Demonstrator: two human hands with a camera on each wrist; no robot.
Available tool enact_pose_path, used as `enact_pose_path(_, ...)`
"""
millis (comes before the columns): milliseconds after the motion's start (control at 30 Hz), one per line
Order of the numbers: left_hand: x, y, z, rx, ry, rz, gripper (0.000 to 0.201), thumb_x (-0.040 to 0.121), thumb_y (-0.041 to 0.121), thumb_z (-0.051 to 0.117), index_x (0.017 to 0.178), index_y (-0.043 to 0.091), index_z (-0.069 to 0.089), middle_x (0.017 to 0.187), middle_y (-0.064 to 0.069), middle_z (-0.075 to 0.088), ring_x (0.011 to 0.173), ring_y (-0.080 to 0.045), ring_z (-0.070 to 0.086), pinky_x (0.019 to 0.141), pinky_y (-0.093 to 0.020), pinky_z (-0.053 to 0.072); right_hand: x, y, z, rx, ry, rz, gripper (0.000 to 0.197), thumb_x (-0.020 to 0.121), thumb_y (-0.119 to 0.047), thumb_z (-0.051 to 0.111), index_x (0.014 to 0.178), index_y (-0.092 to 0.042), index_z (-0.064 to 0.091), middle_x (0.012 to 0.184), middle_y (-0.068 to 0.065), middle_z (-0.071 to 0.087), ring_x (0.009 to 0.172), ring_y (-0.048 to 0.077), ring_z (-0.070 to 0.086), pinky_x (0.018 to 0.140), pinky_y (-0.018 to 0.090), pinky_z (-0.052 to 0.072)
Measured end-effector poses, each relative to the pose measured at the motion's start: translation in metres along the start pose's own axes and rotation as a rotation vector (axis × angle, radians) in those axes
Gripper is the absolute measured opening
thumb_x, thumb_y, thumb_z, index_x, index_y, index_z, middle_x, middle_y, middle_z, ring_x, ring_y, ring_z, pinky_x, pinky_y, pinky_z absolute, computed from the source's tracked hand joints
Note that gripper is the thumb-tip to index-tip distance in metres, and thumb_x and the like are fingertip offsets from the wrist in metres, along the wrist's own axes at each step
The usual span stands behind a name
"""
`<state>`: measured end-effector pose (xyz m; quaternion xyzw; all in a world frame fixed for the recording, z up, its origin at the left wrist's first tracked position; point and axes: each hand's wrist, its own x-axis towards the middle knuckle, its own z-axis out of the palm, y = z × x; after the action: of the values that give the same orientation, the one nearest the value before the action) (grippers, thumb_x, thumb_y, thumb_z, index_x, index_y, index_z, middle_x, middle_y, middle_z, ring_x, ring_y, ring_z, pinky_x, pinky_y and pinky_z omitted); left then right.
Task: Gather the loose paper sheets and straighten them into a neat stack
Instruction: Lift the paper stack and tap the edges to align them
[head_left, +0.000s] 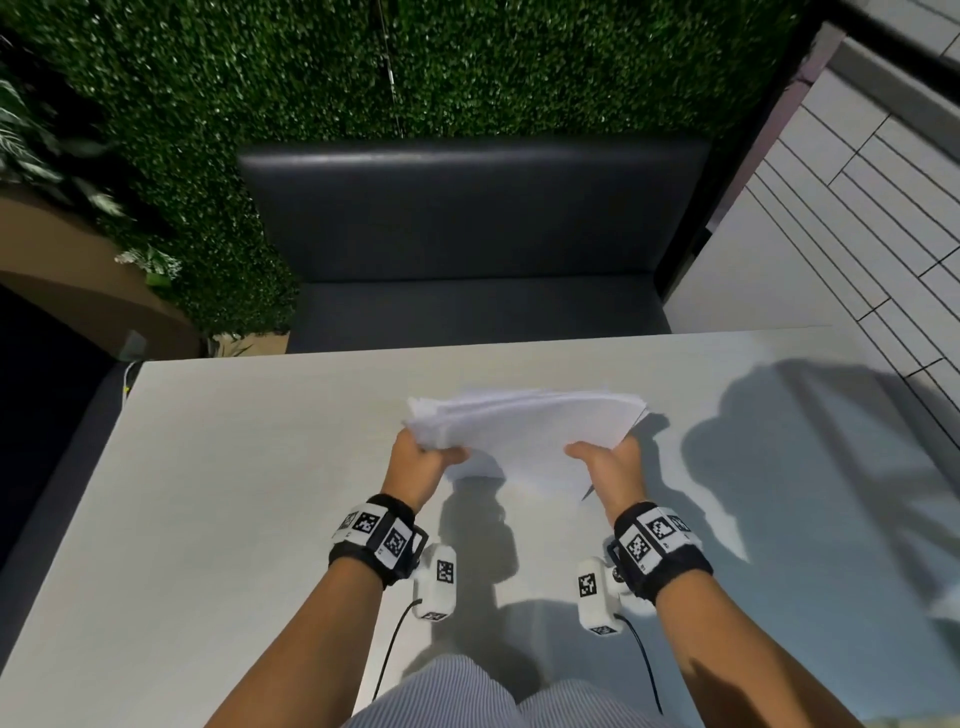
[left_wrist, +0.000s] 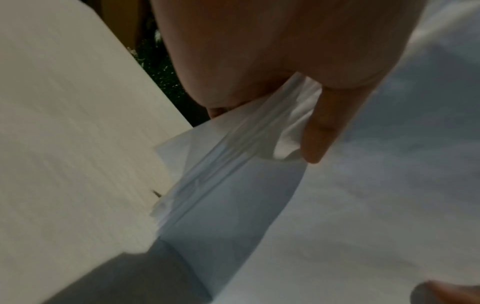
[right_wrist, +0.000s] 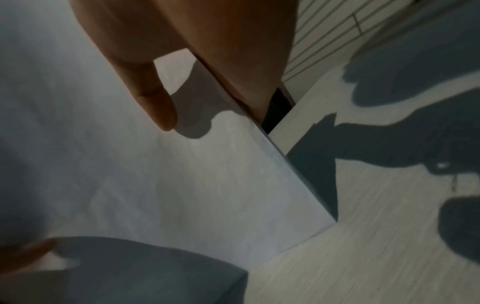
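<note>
The person is holding a bundle of white paper sheets (head_left: 524, 428) above a pale table (head_left: 234, 493), with one hand at each side of the bundle.

The left hand (head_left: 418, 465) is gripping the left edge of the sheets, thumb lying on top and fingers going underneath. In the left wrist view, the sheet edges (left_wrist: 233, 164) are fanning out unevenly below the thumb (left_wrist: 324, 127), so the layers on this side are not lining up.

The right hand (head_left: 610, 467) is gripping the right edge in the same way, thumb on top and fingers hidden beneath the paper. In the right wrist view, the thumb (right_wrist: 155, 98) is pressing on the top sheet (right_wrist: 182, 174), and the right edge of the bundle is showing as one fairly straight line.

The bundle is sitting over the middle of the table, tilting slightly, with its far edge spreading. Whether any part of it is touching the table cannot be determined.

A dark padded bench (head_left: 467, 223) is standing behind the table, against a green foliage wall (head_left: 363, 67).
</note>
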<state>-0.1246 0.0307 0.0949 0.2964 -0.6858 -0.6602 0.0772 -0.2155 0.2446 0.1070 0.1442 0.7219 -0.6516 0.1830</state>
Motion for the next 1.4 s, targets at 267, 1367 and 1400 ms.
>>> enact_pose_path(267,0.001,0.009,-0.006,-0.095,-0.013,0.053,0.066,0.068,-0.004,0.083,0.127,0.009,0.057,0.116,-0.002,0.070,0.109,-0.017,0.067,0.081,-0.024,0.058,-0.002,-0.005,-0.005,0.092,0.011,-0.046,0.043,0.075,0.012,0.066,0.114,-0.005,0.057,0.094,0.005,0.066,0.087,0.023,0.065,0.072,0.029,0.050)
enact_pose_path(1367,-0.012,0.041,0.014,-0.253,0.011,0.117,0.046,0.082,0.007,0.075,0.126,0.006,0.059,0.110,-0.005,0.074,0.105,-0.025,0.070,0.082,-0.029,0.056,-0.011,-0.031,0.011,0.184,-0.114,-0.155,0.046,0.080,0.007,0.065,0.122,-0.011,0.059,0.102,0.004,0.072,0.100,0.026,0.069,0.061,0.019,0.054)
enact_pose_path(1400,-0.014,0.043,0.015,-0.263,0.004,0.117,0.041,0.086,0.011,0.072,0.124,0.007,0.061,0.109,-0.003,0.074,0.105,-0.022,0.070,0.080,-0.026,0.056,-0.012,-0.031,0.011,0.197,-0.141,-0.150,0.043,0.082,-0.001,0.068,0.123,-0.013,0.059,0.105,0.004,0.072,0.102,0.025,0.069,0.062,0.020,0.054)
